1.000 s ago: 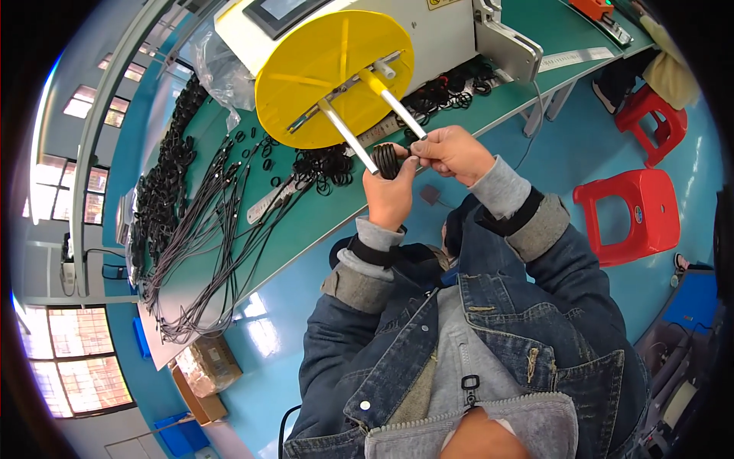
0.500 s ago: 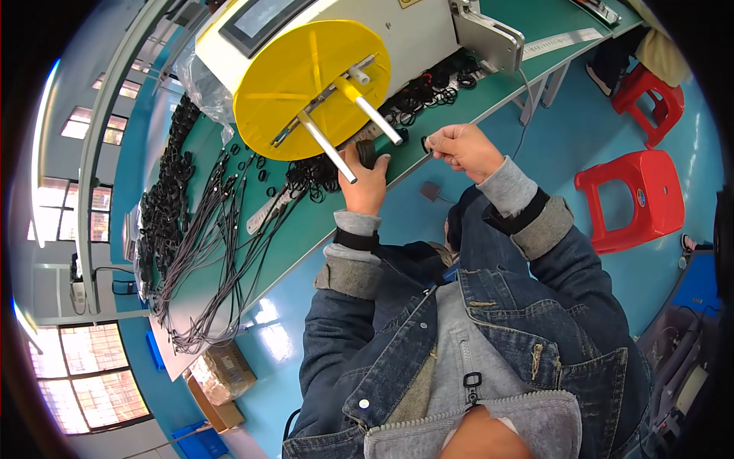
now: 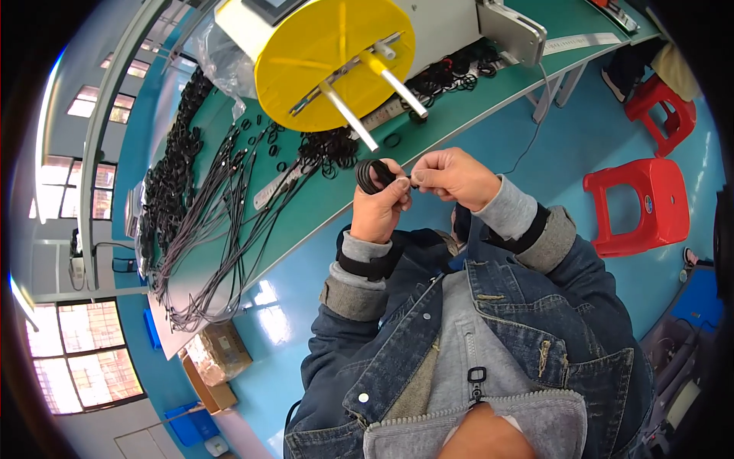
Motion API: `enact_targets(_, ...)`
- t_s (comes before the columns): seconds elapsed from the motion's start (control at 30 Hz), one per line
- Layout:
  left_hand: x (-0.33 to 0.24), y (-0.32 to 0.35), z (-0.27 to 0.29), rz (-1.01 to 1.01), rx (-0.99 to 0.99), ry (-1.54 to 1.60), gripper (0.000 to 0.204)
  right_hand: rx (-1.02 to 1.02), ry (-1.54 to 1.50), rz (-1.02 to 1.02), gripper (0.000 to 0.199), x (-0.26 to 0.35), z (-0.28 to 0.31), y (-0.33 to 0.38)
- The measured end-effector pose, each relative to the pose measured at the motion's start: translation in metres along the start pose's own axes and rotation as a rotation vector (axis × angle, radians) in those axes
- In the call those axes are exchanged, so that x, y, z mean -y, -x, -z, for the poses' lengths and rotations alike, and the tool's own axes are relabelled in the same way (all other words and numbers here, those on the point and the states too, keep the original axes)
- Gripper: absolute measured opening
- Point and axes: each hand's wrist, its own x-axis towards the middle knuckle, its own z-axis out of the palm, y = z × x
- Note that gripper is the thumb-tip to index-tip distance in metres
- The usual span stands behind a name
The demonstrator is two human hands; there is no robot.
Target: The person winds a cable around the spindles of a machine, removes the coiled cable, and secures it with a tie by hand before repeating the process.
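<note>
Head view — hands [image 3: 375,215] hold a black coil [image 3: 365,177].

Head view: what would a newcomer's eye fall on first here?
Most likely the big yellow disc on the machine at top centre, with two metal rods jutting toward the person. Next, just below it, the black cable coil in the left hand, with the right hand close beside it. Then the red stools, vivid against the blue floor at right.
</note>
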Motion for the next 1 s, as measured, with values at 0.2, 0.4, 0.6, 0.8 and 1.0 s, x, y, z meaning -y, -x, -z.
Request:
enact_targets(0.2, -0.004, 0.017, 0.017, -0.008, 0.108, -0.007, 0.019, 0.155, -0.38, 0.083, 0.019, -0.018, -0.022, 0.024)
enact_targets(0.4, -0.006, 0.027, 0.009, 0.112, 0.132, -0.246, 0.016, 0.091, 0.152, -0.036, 0.028, 0.008, -0.014, 0.024)
enact_targets(0.6, -0.002, 0.029, 0.005, -0.13, 0.043, -1.087, 0.022, 0.055, 0.933, 0.241, 0.044, 0.043, -0.026, 0.015)
enact_targets(0.8, -0.001, 0.03, -0.007, -0.261, 0.027, -1.22, 0.041, 0.195, 1.37, 0.587, 0.056, 0.028, -0.03, 0.003)
enact_targets(1.0, 0.016, 0.03, -0.004, -0.644, -0.107, -1.007, 0.057, 0.231, 1.015, 0.309, 0.047, 0.017, -0.029, -0.003)
